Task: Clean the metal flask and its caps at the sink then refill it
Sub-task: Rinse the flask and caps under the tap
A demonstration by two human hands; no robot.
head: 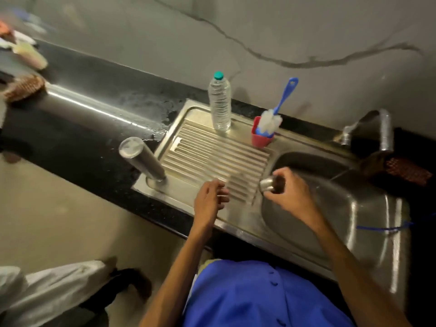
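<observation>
So I've got one of the caps (269, 184) pinched in my right hand (286, 193), fingers curled round it, right over the lip where the drainboard (212, 156) meets the sink (342, 208) basin. My left hand (210, 201) is hovering over the front edge of the drainboard, fingers loosely curled; it's blurry, so I honestly can't tell if there's anything small in it. The flask (141, 159) is standing upside down at the front left corner of the drainboard, right by the edge of the black surface (77, 138). Biggest worry: wet fingers plus a slick little metal cap, so it could easily pop out and clatter into the basin. Second one is the flask, which is tall, narrow, balanced on its mouth and close to my left arm, so one careless elbow probably sends it rolling off onto the floor. The water bottle (220, 107) and the brush (273, 116) in its red cup (260, 138) sit along the back edge, so reaching across could tip those too.
</observation>
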